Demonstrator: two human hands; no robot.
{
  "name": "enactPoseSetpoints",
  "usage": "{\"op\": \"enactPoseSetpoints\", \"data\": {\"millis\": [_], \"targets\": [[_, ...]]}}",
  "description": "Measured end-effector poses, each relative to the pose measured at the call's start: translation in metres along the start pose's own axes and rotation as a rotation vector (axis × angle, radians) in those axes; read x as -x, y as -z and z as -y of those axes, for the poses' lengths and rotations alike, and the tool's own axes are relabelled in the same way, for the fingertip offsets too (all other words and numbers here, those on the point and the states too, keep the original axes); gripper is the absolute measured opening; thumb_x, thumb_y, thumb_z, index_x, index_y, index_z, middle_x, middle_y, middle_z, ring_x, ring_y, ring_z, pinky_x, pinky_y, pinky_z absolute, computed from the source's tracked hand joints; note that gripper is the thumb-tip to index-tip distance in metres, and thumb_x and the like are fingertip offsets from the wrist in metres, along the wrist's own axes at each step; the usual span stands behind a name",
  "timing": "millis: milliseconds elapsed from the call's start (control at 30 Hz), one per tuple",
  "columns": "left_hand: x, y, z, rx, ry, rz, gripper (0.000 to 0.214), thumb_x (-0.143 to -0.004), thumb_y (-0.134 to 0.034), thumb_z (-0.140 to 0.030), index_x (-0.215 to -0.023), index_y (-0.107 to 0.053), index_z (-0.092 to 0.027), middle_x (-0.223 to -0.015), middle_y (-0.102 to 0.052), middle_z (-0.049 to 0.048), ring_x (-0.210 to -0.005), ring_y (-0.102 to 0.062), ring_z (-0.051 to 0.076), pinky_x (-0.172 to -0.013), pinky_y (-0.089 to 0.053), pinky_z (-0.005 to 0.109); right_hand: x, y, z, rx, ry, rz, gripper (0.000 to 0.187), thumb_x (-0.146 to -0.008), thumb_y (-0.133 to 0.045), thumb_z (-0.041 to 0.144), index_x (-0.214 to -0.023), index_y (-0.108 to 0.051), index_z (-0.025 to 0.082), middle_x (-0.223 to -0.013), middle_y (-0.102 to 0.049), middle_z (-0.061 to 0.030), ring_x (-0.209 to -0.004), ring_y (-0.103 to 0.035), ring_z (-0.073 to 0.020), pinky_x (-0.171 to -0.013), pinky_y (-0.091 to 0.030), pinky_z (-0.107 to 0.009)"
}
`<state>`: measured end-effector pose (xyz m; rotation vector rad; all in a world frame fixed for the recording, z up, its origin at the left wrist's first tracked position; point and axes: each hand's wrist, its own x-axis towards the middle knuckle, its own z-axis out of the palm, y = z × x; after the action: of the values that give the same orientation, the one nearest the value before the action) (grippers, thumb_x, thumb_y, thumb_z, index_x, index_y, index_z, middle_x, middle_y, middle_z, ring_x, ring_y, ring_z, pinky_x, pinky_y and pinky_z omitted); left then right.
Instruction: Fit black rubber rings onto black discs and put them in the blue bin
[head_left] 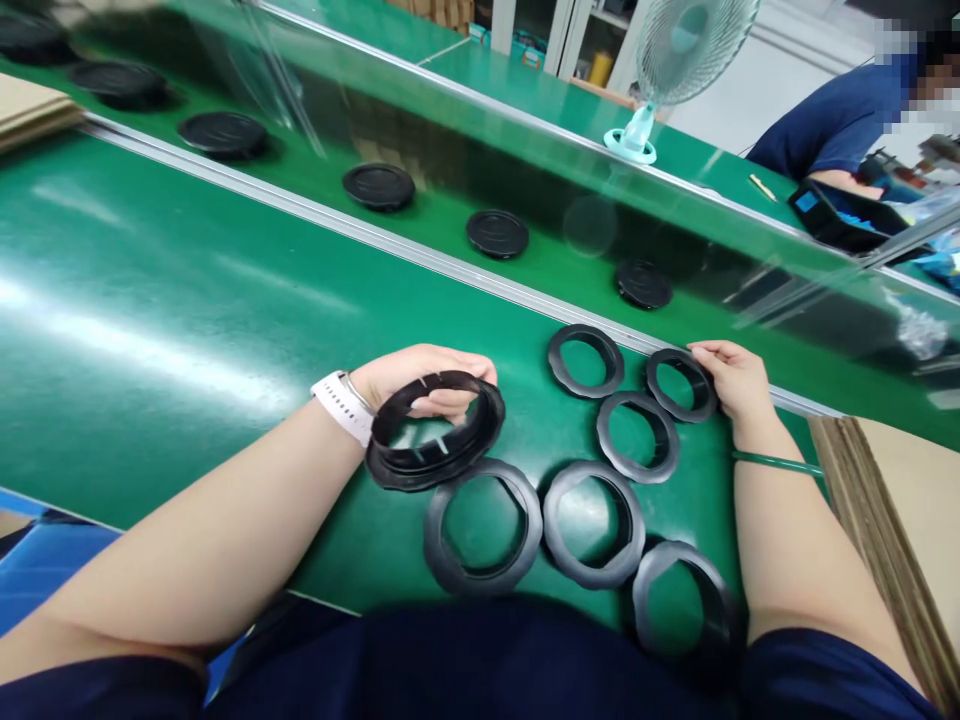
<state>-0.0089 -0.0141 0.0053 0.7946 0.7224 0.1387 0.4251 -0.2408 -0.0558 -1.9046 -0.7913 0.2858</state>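
Note:
My left hand [427,375] is closed around the far side of a black plastic ring [431,468], which is raised and tilted above the green table. Slots show in the ring's collar, and part of my fingers can be seen through its opening. My right hand [733,382] has its thumb and fingertips at the edge of another black plastic ring [703,398] lying on the table. Several more such rings lie between my arms, among them an upper ring [556,362], a middle ring [610,440], a near ring [553,515] and a ring by my body [646,600].
Behind a metal rail [420,262], a row of black round discs [379,186] sits on a green strip before a clear panel. Flat cardboard [862,520] is stacked at right, more cardboard [34,105] at far left. Beyond stand a fan [637,140] and a person [825,120].

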Motion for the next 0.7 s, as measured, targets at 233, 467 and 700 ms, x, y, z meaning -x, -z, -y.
{"op": "enactPoseSetpoints", "data": {"millis": [233,467,700], "targets": [[-0.006,0.0,0.002,-0.272,0.198,0.431,0.018,-0.091,-0.059,-0.027,-0.087,-0.069,-0.013,-0.041,-0.048,-0.0041,-0.035,-0.037,0.009,-0.068,-0.06,0.041,-0.001,0.0,-0.001,-0.006,-0.006,-0.002,0.037,-0.067,-0.081,0.046,-0.09,-0.075,0.018,-0.069,-0.064,-0.0028,-0.056,-0.055,-0.0165,-0.05,-0.045,-0.026],[-0.007,0.015,-0.024,0.586,-0.669,0.106,0.03,-0.099,-0.036,-0.011,-0.081,-0.06,-0.017,-0.049,-0.042,-0.0089,-0.039,-0.042,0.004,-0.104,-0.053,0.036,-0.003,-0.001,-0.006,-0.041,-0.025,0.019,0.042,-0.066,-0.084,0.051,-0.091,-0.075,0.017,-0.071,-0.067,-0.0035,-0.056,-0.056,-0.0163,-0.049,-0.044,-0.024],[-0.023,0.017,-0.009,0.673,-0.554,0.182,0.028,-0.092,-0.041,-0.004,-0.091,-0.066,-0.017,-0.047,-0.031,-0.0111,-0.036,-0.036,0.004,-0.106,-0.052,0.034,0.0,0.005,0.005,0.014,0.09,-0.029,0.042,-0.07,-0.081,0.053,-0.091,-0.075,0.017,-0.077,-0.069,-0.0057,-0.068,-0.064,-0.0214,-0.063,-0.054,-0.031]]}}
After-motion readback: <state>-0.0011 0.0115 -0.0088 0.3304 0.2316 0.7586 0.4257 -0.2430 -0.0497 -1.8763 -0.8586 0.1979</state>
